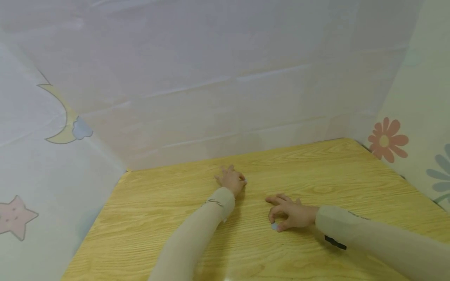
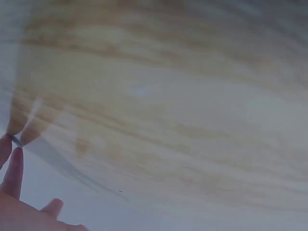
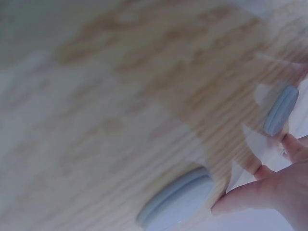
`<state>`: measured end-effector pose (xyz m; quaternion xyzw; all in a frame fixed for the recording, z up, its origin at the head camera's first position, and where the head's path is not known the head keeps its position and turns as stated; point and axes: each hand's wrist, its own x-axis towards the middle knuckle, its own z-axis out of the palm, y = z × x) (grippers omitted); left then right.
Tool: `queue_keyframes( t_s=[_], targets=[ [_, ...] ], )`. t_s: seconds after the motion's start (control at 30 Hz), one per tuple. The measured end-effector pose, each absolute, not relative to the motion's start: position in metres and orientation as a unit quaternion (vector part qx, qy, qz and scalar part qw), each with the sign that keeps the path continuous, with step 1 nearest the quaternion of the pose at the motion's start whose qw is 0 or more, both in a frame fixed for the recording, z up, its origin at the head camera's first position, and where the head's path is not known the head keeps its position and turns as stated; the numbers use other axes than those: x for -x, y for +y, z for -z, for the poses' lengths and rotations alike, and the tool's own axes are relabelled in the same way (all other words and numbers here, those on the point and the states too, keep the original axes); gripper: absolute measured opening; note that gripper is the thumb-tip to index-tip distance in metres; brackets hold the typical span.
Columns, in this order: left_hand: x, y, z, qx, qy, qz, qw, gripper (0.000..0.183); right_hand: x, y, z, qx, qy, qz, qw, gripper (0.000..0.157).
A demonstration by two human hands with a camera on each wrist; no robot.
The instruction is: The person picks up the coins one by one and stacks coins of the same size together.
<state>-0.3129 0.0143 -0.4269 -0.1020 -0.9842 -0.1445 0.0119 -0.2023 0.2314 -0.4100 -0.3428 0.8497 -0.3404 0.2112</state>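
Near the middle of the table's far half, my left hand point(image 1: 231, 181) pinches a small pale disc point(image 1: 245, 181) between thumb and index finger. In the left wrist view that disc point(image 2: 16, 141) appears thin and edge-on at the fingertips. My right hand point(image 1: 292, 214), closer to me and to the right, pinches a pale blue disc point(image 1: 274, 226) low over the wood, its other fingers extended. Two pale blue oval pieces show in the right wrist view. A smaller piece point(image 3: 281, 110) is at the fingertips, while a larger piece point(image 3: 175, 199) is beside another fingertip.
Both hands are over a wood-grain table point(image 1: 151, 203) with a glossy top. A pale curtain-like wall point(image 1: 225, 89) rises along its far edge. Printed side walls stand left and right, one with a red flower point(image 1: 384, 140). A black strip point(image 1: 335, 242) shows under the right sleeve.
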Motion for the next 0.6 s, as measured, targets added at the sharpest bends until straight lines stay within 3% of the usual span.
queue_keyframes(
  t_s=[0.2, 0.6],
  targets=[
    [0.314, 0.011, 0.428, 0.15, -0.982, 0.108, 0.049, 0.016, 0.203, 0.23, 0.41, 0.344, 0.854, 0.331, 0.21, 0.01],
    [0.31, -0.007, 0.428, 0.21, -0.963, 0.155, 0.067, 0.018, 0.204, 0.233, 0.413, 0.343, 0.855, 0.326, 0.209, 0.01]
  ],
)
